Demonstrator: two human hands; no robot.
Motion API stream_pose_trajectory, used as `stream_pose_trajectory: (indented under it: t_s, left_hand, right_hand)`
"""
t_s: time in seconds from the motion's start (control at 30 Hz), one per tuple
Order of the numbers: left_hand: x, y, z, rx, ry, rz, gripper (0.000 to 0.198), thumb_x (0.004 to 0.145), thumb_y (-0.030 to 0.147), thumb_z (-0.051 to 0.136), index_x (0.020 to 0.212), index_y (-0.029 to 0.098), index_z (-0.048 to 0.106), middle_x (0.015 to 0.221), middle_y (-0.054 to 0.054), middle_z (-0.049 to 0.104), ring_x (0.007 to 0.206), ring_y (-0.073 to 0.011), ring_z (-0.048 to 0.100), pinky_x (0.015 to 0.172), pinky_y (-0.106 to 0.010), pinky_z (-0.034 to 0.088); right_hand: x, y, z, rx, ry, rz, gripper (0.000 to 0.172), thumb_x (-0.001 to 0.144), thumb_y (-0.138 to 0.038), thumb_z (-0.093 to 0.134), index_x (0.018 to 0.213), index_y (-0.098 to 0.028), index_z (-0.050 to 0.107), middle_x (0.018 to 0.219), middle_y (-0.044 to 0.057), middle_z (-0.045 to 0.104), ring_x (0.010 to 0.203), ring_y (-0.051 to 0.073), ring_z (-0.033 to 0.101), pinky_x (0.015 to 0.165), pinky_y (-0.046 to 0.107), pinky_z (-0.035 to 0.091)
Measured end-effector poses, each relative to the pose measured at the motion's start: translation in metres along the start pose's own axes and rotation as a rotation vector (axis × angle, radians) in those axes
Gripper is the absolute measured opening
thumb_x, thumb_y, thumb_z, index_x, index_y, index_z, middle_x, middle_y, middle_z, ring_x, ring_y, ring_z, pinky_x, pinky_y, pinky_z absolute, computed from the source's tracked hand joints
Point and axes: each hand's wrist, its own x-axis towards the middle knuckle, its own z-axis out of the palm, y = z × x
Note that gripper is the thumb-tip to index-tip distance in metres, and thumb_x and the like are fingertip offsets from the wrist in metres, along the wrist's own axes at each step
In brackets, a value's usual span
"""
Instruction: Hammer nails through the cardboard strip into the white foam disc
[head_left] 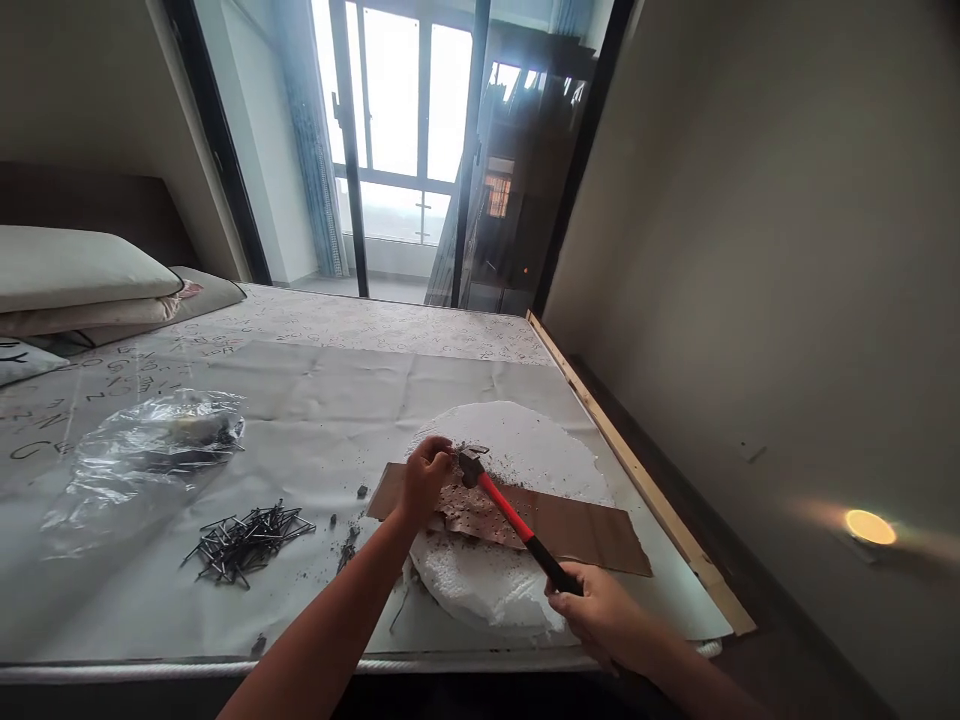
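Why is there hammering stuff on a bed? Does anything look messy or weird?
Yes. A loose heap of nails lies spilled on the sheet-covered bed, with dark crumbs beside it. The cardboard strip over the white foam disc looks pitted and torn where the hammer head sits.

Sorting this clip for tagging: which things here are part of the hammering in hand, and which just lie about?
In use:
- red-handled hammer in right hand
- left hand, fingers pinched at the hammer head
- brown cardboard strip
- round white foam slab
- pile of dark nails

Lying about:
- crumpled clear plastic bag
- stacked pale pillows
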Motion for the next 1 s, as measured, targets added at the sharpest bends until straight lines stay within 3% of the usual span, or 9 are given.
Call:
stream_pose_trajectory:
  t_s: [0.13, 0.27, 0.3, 0.4, 0.47, 0.63, 0.77, 1.0]
  left_hand:
    - [-0.016, 0.011, -0.046, 0.184, 0.132, 0.118, 0.021, 0.071, 0.027, 0.046, 0.084, 0.016, 0.059, 0.062, 0.001, 0.056, 0.056, -0.0110, 0.050, 0.056, -0.022, 0.040]
    - [-0.047, -0.015, -0.116, 0.511, 0.261, 0.074, 0.024, 0.075, 0.033, 0.047, 0.086, 0.017, 0.062, 0.073, -0.003, 0.063, 0.066, -0.0149, 0.056, 0.061, -0.025, 0.043]
    - [-0.056, -0.026, -0.131, 0.611, 0.224, 0.031, 0.023, 0.075, 0.032, 0.048, 0.084, 0.017, 0.062, 0.075, -0.004, 0.064, 0.068, -0.0158, 0.057, 0.063, -0.025, 0.043]
    - [-0.077, -0.059, -0.159, 0.925, -0.078, -0.132, 0.015, 0.073, 0.025, 0.051, 0.069, 0.017, 0.063, 0.073, -0.005, 0.065, 0.073, -0.0178, 0.058, 0.067, -0.025, 0.041]
    - [-0.083, -0.076, -0.165, 1.076, -0.178, -0.227, 0.013, 0.074, 0.024, 0.053, 0.068, 0.016, 0.063, 0.074, -0.006, 0.066, 0.075, -0.0182, 0.059, 0.068, -0.025, 0.039]
    - [-0.078, -0.092, -0.160, 1.229, -0.205, -0.323, 0.007, 0.072, 0.015, 0.054, 0.074, 0.017, 0.061, 0.082, -0.006, 0.066, 0.080, -0.0172, 0.059, 0.066, -0.022, 0.036]
    - [-0.065, -0.093, -0.157, 1.285, -0.214, -0.371, 0.011, 0.068, 0.010, 0.052, 0.074, 0.017, 0.059, 0.083, -0.006, 0.067, 0.081, -0.0180, 0.060, 0.064, -0.022, 0.036]
    - [-0.061, -0.074, -0.153, 1.314, -0.198, -0.333, 0.008, 0.064, 0.012, 0.052, 0.064, 0.017, 0.058, 0.074, -0.006, 0.067, 0.077, -0.0198, 0.060, 0.061, -0.023, 0.036]
  right_hand:
    - [-0.020, 0.009, -0.001, 0.066, 0.009, -0.085, 0.026, 0.072, -0.041, 0.048, 0.084, -0.019, 0.044, 0.034, -0.015, 0.027, 0.023, 0.005, 0.022, 0.026, 0.017, 0.016]
    - [-0.041, 0.036, -0.004, 0.132, -0.019, -0.040, 0.037, 0.077, -0.051, 0.046, 0.092, -0.017, 0.045, 0.031, -0.015, 0.023, 0.024, 0.005, 0.018, 0.027, 0.018, 0.017]
    - [-0.045, 0.044, -0.004, 0.153, 0.004, -0.034, 0.040, 0.074, -0.053, 0.050, 0.092, -0.017, 0.046, 0.034, -0.015, 0.021, 0.027, 0.005, 0.017, 0.029, 0.018, 0.017]
    - [-0.054, 0.064, -0.005, 0.182, 0.037, -0.023, 0.040, 0.071, -0.055, 0.055, 0.088, -0.019, 0.051, 0.036, -0.014, 0.020, 0.031, 0.005, 0.015, 0.032, 0.019, 0.016]
    - [-0.060, 0.071, -0.005, 0.180, 0.011, -0.009, 0.040, 0.071, -0.056, 0.054, 0.088, -0.019, 0.052, 0.036, -0.013, 0.021, 0.030, 0.005, 0.017, 0.033, 0.019, 0.015]
    - [-0.072, 0.071, -0.006, 0.243, 0.049, -0.007, 0.048, 0.073, -0.054, 0.052, 0.101, -0.015, 0.048, 0.036, -0.015, 0.022, 0.029, 0.005, 0.018, 0.031, 0.017, 0.017]
    - [-0.079, 0.066, -0.008, 0.217, 0.111, 0.042, 0.050, 0.068, -0.056, 0.056, 0.100, -0.017, 0.050, 0.038, -0.013, 0.026, 0.028, 0.006, 0.024, 0.030, 0.019, 0.019]
    - [-0.086, 0.062, -0.010, 0.263, 0.045, -0.032, 0.039, 0.075, -0.048, 0.048, 0.095, -0.015, 0.046, 0.034, -0.015, 0.025, 0.026, 0.004, 0.017, 0.030, 0.019, 0.013]
